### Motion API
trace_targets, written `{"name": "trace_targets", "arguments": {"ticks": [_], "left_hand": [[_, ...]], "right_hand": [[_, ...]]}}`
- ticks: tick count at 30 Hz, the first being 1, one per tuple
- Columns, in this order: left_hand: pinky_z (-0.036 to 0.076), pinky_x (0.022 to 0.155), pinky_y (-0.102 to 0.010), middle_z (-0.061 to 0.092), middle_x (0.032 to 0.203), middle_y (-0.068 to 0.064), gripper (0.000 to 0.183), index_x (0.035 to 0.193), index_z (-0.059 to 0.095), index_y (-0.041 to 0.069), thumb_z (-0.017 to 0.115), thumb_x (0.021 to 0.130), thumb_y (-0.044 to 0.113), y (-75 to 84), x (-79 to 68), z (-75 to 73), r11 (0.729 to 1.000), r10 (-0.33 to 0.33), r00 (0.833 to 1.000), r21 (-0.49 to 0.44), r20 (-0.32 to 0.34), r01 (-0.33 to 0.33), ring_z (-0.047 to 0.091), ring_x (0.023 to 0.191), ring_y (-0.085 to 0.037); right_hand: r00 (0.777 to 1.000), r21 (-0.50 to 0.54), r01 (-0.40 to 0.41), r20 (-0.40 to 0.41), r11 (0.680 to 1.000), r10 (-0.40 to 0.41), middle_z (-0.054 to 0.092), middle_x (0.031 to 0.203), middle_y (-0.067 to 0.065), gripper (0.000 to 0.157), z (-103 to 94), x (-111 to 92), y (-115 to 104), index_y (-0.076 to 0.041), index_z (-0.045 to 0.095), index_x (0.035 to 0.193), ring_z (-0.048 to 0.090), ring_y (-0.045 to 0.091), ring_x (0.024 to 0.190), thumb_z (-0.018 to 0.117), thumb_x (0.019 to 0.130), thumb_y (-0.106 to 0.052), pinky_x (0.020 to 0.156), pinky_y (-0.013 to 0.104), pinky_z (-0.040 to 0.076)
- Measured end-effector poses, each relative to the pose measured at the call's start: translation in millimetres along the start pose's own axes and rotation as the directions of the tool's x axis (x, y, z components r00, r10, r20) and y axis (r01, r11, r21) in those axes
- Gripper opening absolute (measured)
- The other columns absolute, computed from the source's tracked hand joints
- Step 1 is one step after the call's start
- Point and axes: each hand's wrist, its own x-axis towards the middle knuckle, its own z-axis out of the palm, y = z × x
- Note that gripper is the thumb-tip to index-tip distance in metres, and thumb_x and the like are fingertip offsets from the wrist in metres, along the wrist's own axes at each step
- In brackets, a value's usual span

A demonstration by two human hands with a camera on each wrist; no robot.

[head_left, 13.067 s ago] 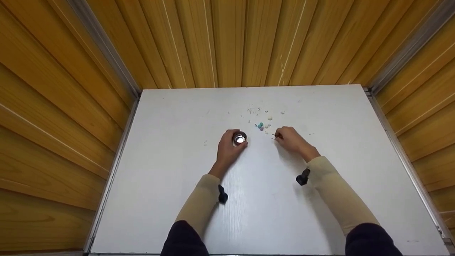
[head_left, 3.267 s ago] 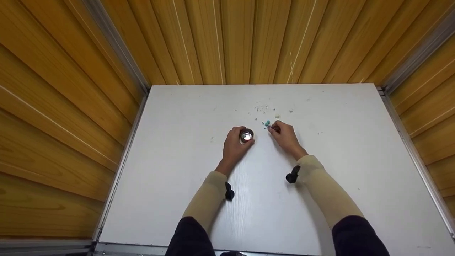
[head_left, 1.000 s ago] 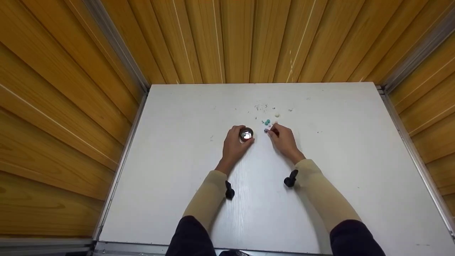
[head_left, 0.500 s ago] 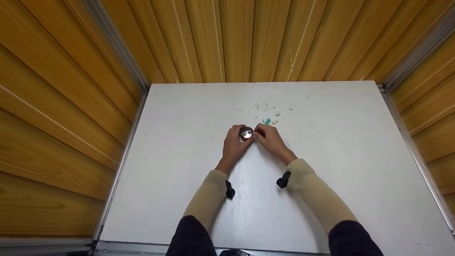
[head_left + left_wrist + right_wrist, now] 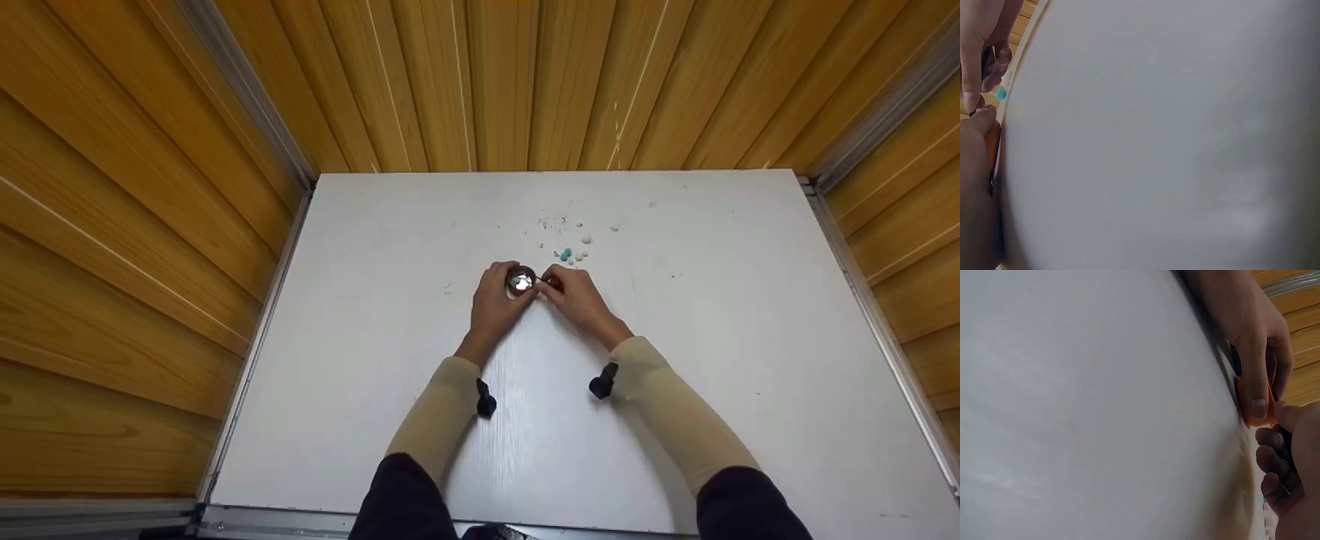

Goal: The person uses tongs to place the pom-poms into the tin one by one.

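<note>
On the white tabletop my left hand [image 5: 496,300] grips a small round cup [image 5: 521,270], thumb and fingers around its sides. The cup has a dark rim and a shiny inside in the head view; its outer wall [image 5: 1264,421] looks orange in the right wrist view. My right hand [image 5: 576,296] pinches thin dark tweezers [image 5: 543,280], their tips at the cup's right rim. Most of the tweezers is hidden by the fingers. Just beyond the hands lie teal beads [image 5: 565,255] and several small whitish beads [image 5: 579,256]. What lies inside the cup is too small to tell.
A larger whitish bead [image 5: 586,239] sits farther back, near dark specks [image 5: 553,223] on the white table [image 5: 375,337]. Yellow wood-look panels [image 5: 495,90] stand behind and at both sides, with metal rails [image 5: 255,97] at the corners.
My right hand has moved left from the beads to the cup with the tweezers. The bluish-purple bead at their tips a second ago no longer shows there. My left hand keeps holding the cup.
</note>
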Motion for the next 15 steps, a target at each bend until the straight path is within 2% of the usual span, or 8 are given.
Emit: {"name": "trace_targets", "arguments": {"ticks": [4,7,11,15], "left_hand": [[0.050,0.105,-0.032,0.065,0.131,-0.001,0.064,0.139,0.062,0.014,0.083,0.091,0.049,0.6,-0.2,-1.0,1.000,0.003,1.000,0.002,0.001,-0.003,0.061,0.122,-0.015],[0.049,0.106,-0.033,0.065,0.131,-0.002,0.063,0.139,0.062,0.013,0.086,0.089,0.044,0.8,-0.2,-1.4,1.000,0.001,1.000,-0.007,-0.007,-0.001,0.061,0.122,-0.016],[0.049,0.108,-0.033,0.065,0.132,-0.002,0.064,0.140,0.061,0.014,0.086,0.089,0.044,0.8,-0.2,-1.0,1.000,-0.018,1.000,-0.015,-0.008,0.017,0.060,0.124,-0.016],[0.048,0.109,-0.032,0.064,0.133,-0.001,0.065,0.142,0.060,0.015,0.085,0.090,0.045,0.3,-1.3,-0.9,0.999,-0.029,1.000,-0.015,0.004,0.029,0.060,0.125,-0.015]], "right_hand": [[0.999,-0.011,-0.041,-0.027,0.999,0.041,0.071,0.084,0.004,0.016,-9.3,1,7,-0.005,0.073,0.104,0.061,0.018,0.074,0.073,0.103,-0.021,0.067,0.032,0.048],[0.990,0.015,-0.079,-0.117,0.997,0.081,0.070,0.086,0.007,0.014,-17.0,3,15,-0.004,0.073,0.106,0.059,0.019,0.076,0.072,0.103,-0.018,0.068,0.032,0.047],[0.966,0.043,-0.114,-0.227,0.993,0.121,0.070,0.093,0.011,0.013,-23.4,4,29,-0.002,0.072,0.108,0.059,0.022,0.082,0.071,0.103,-0.015,0.073,0.033,0.046],[0.955,0.064,-0.158,-0.244,0.985,0.169,0.071,0.099,0.013,0.013,-23.8,0,42,-0.001,0.071,0.109,0.060,0.023,0.087,0.070,0.103,-0.012,0.076,0.033,0.048]]}}
